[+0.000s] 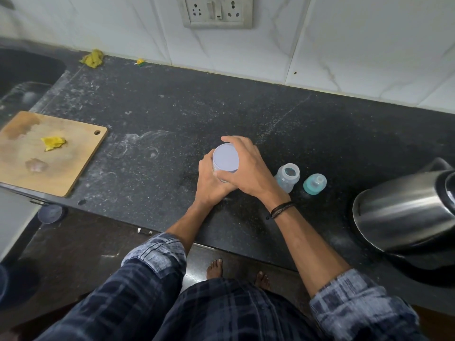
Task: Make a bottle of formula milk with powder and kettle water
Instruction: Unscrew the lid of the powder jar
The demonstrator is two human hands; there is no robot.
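Note:
A formula powder tin with a pale lilac lid (225, 158) stands on the black counter (172, 114). My left hand (211, 183) wraps its side from the near left. My right hand (246, 166) curls over the lid's rim from the right. Just right of them stands an open clear baby bottle (287, 177), and beside it its teal teat cap (315, 183) rests on the counter. A steel kettle (406, 212) sits at the right edge, its lid end partly cut off by the frame.
A wooden chopping board (73, 156) with yellow scraps lies at the left, partly over the counter's edge. A sink (22, 72) is at the far left. A yellow cloth (93, 59) lies by the tiled wall, below a socket panel (218, 11).

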